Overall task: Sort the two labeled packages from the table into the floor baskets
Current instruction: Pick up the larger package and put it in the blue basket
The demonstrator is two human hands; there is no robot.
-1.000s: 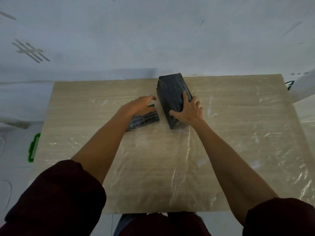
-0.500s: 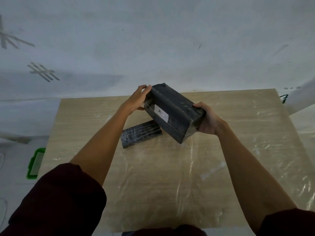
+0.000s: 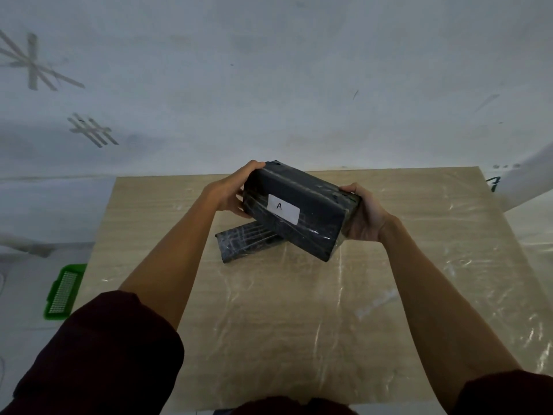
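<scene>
A large black wrapped package [image 3: 311, 217] is held tilted above the table, its white label reading "A" facing me. My left hand [image 3: 236, 190] grips its far left end and my right hand [image 3: 363, 214] grips its right end. A smaller flat black package [image 3: 244, 241] lies on the table beneath it, partly hidden by the big one; no label shows on it. Only the corner of one floor basket is in view.
The wooden table [image 3: 299, 310] is covered with clear plastic film. A green basket [image 3: 64, 290] shows on the floor at the table's left edge. A white wall with tape marks rises behind the table.
Both hands lifted the large package off the table and turned it so the "A" label faces me. My left hand left the small package, which stays on the table.
</scene>
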